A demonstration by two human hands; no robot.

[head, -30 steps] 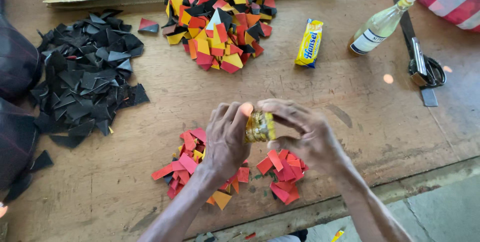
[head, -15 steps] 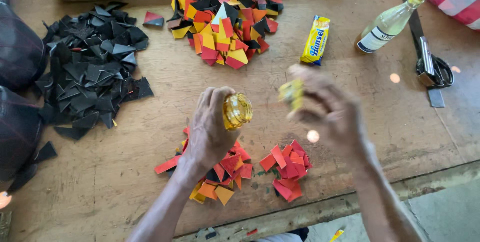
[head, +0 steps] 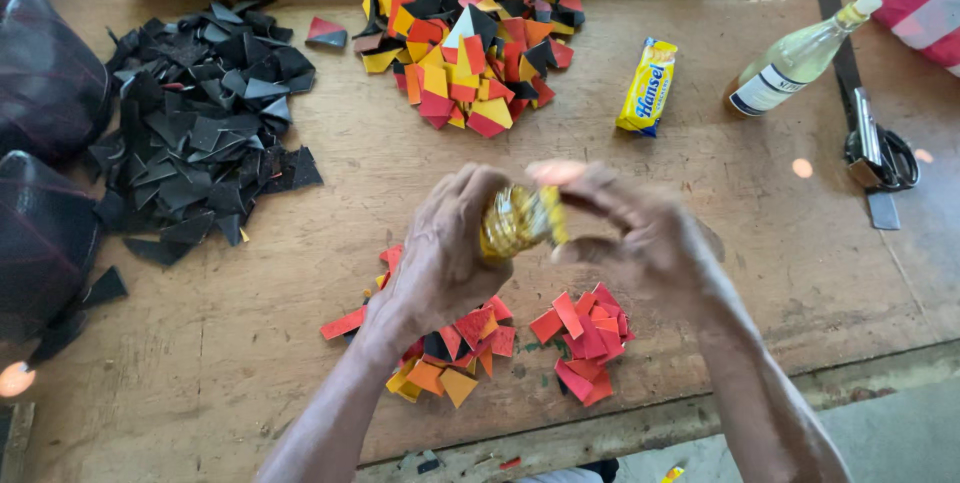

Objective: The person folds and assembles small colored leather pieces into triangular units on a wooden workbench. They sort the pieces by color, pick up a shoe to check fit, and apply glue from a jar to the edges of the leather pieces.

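Note:
My left hand (head: 447,246) grips a small round golden, shiny thing (head: 512,222) above the wooden table (head: 300,273). My right hand (head: 640,233) meets it from the right, fingertips touching the thing's right side; a yellowish piece sits there, blurred. Below my hands lie two small heaps of cut pieces: a red, orange and yellow heap (head: 450,343) under my left wrist and a red heap (head: 585,338) under my right hand.
A big heap of black triangular pieces (head: 205,128) lies at the left, beside dark bags (head: 45,93). A mixed red, yellow and black heap (head: 465,33) lies at the back. A yellow snack pack (head: 646,86), a clear bottle (head: 795,58) and scissors (head: 880,158) lie right.
My right hand had pulled away to the right with a small yellow piece half a second ago. It is now back against the golden thing in my left hand.

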